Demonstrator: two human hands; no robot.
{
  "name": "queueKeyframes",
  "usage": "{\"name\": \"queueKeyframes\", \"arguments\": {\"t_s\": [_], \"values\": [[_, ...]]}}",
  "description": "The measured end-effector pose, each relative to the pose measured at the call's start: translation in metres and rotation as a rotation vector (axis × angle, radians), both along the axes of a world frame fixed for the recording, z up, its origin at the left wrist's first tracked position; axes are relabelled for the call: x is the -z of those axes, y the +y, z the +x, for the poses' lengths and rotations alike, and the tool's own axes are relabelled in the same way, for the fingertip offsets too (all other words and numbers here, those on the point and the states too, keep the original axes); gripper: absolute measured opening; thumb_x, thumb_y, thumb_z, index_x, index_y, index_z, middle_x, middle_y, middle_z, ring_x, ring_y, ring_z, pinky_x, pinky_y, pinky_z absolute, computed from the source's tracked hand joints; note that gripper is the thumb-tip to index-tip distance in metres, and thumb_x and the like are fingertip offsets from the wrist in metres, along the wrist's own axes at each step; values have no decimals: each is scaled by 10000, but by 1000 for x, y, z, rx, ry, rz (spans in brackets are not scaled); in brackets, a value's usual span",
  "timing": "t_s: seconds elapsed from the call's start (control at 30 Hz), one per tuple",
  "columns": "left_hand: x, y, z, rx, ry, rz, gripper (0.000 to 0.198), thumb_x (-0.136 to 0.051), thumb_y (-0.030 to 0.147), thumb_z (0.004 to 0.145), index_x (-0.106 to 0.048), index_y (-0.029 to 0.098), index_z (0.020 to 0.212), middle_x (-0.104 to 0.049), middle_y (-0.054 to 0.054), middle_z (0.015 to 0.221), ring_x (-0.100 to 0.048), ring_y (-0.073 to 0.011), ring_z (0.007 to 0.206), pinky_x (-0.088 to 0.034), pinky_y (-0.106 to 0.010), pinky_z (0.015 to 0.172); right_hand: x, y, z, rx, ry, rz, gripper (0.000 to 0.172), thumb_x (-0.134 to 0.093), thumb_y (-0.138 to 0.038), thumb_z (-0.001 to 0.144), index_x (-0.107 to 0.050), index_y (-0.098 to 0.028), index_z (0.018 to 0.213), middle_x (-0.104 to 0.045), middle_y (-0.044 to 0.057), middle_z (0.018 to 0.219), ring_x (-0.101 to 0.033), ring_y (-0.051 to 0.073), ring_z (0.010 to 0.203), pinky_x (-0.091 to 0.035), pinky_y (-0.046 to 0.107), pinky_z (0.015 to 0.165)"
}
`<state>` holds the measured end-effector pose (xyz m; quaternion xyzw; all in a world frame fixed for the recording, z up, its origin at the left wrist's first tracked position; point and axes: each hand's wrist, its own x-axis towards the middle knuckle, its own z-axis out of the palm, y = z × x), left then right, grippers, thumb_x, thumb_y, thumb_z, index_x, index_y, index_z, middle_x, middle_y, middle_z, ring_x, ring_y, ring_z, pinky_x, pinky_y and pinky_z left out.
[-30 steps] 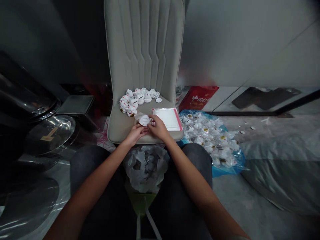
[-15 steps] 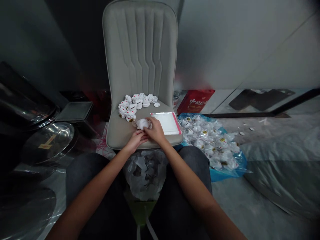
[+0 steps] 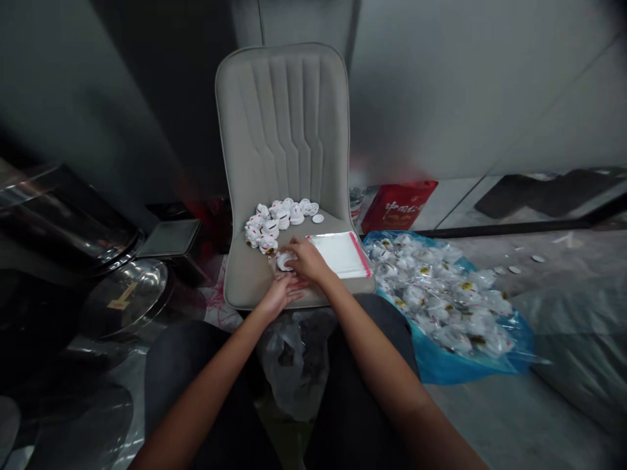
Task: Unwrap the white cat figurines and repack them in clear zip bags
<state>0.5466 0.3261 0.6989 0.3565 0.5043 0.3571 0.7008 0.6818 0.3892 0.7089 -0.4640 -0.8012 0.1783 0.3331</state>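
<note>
A white cat figurine [image 3: 284, 262], its round white base turned up, is in a clear plastic bag near the middle of the chair seat. My right hand [image 3: 307, 261] closes over it from the right, thumb and fingers bent around it. Just below, my left hand [image 3: 280, 295] has its fingers stretched out to the right, close to the bag's lower side; whether it touches the bag I cannot tell. Several white cat figurines [image 3: 269, 227] cluster behind on the seat. To the right lies a stack of clear bags with a pink edge [image 3: 337, 253].
Beneath my hands is a grey padded chair [image 3: 245, 281]. White round discs [image 3: 318, 219] lie beside the figurines. On the right floor, a blue plastic sheet [image 3: 455, 372] bears many bagged figurines [image 3: 441, 294]. A red bag [image 3: 399, 205] stands behind; metal pots [image 3: 132, 294] are left.
The figurine has gone from between both hands to lower on the seat under my right hand, with its base showing. My left fingers have spread. The whole view has shifted.
</note>
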Motion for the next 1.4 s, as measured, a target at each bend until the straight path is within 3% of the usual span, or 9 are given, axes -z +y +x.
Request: {"name": "queueKeyframes", "arguments": {"t_s": [0.13, 0.23, 0.3, 0.43, 0.6, 0.7, 0.83, 1.03, 1.4], "values": [[-6, 1, -11, 150, 70, -5, 317, -542, 458, 949, -645, 173, 1041, -719, -112, 1092, -673, -127, 738, -522, -264, 719, -2, -5, -4, -49, -17, 117, 325, -668, -83, 804, -726, -177, 1110, -637, 101, 1093, -600, 226, 992, -451, 335, 896], [-28, 7, -34, 454, 154, -128, 488, -574, 600, 889, -674, 162, 1078, -727, -111, 1038, -643, -116, 647, -485, -237, 617, -3, -10, 2, -25, 35, 136, 374, -618, -79, 823, -683, -159, 1183, -628, 109, 1088, -588, 229, 990, -454, 342, 900], [-41, 12, -52, 546, 241, -160, 598, -552, 692, 850, -707, 147, 1043, -737, -102, 941, -638, -123, 629, -437, -213, 545, -3, -15, 8, -44, 68, 130, 379, -615, -114, 832, -663, -151, 1206, -629, 111, 1074, -586, 232, 981, -460, 350, 900], [-49, 16, -68, 419, 363, -139, 610, -547, 715, 832, -741, 140, 899, -744, -94, 881, -619, -111, 593, -375, -193, 488, -4, -31, 26, -50, 204, 156, 281, -604, -209, 868, -680, -142, 1131, -645, 108, 1040, -592, 227, 982, -458, 353, 915], [-33, 13, -54, 248, 459, -49, 453, -660, 594, 816, -732, 147, 819, -757, -105, 875, -626, -119, 555, -343, -201, 463, -1, -48, 47, -11, 297, 31, 187, -561, -227, 893, -719, -165, 970, -687, 53, 866, -590, 162, 748, -464, 281, 731], [-26, 14, -41, 250, 454, -9, 444, -683, 583, 798, -727, 142, 808, -757, -98, 822, -616, -119, 526, -307, -192, 439, 5, -54, 45, -123, 236, -55, 184, -560, -171, 876, -735, -163, 933, -711, 45, 848, -591, 145, 722, -436, 250, 679], [-25, 18, -29, 206, 518, 68, 386, -667, 521, 829, -721, 142, 777, -741, -72, 760, -562, -98, 471, -287, -190, 427, 12, -60, 30, -219, 118, -94, 217, -573, -139, 884, -723, -154, 1041, -718, 43, 870, -586, 132, 722, -403, 230, 680], [-31, 19, -28, 191, 625, 155, 209, -653, 311, 841, -688, 137, 732, -728, -50, 788, -514, -67, 474, -257, -185, 441, 11, -63, 15, -221, -2, -107, 149, -603, -196, 919, -701, -144, 1018, -702, 51, 859, -580, 132, 743, -358, 222, 672], [-25, 20, -34, 121, 445, 164, 121, -657, 258, 803, -691, 149, 763, -667, -12, 702, -410, -34, 446, -217, -171, 428, 3, -60, 7, -163, -39, -105, 98, -630, -217, 907, -666, -166, 981, -679, 41, 833, -567, 144, 709, -329, 234, 635]]}}
